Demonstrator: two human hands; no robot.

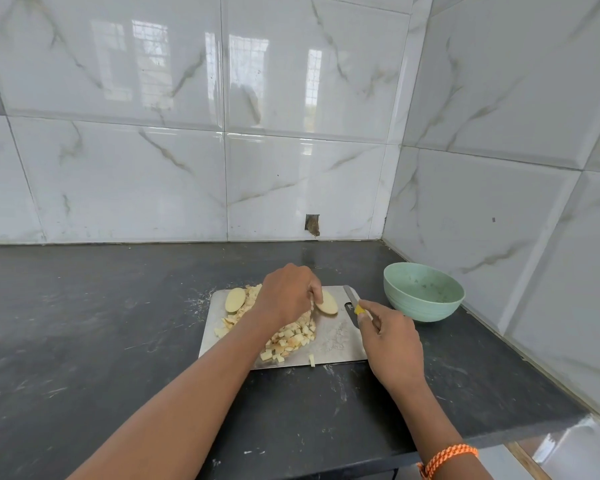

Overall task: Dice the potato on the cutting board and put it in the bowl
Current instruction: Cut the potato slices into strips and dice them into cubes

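The left hand (288, 296) pinches a potato slab (327, 302) between thumb and curled fingers, tilting it up off the board (340, 341). The right hand (394, 336) is wrapped round the yellow handle of a knife (352, 303), whose blade lies low over the board's far right corner.

The slab looks firm, wet on its cut face and likely slippery; I'd lay it flat side down and hold it by its rounded back, fingertips tucked. A second slab (235, 300) lies at the board's far left. Between them spreads a heap of dice (291, 337), light and loose, one bit (311, 360) hanging at the near edge.

The green bowl (400, 296) stands just right of the board, holding only a few specks, no potato.
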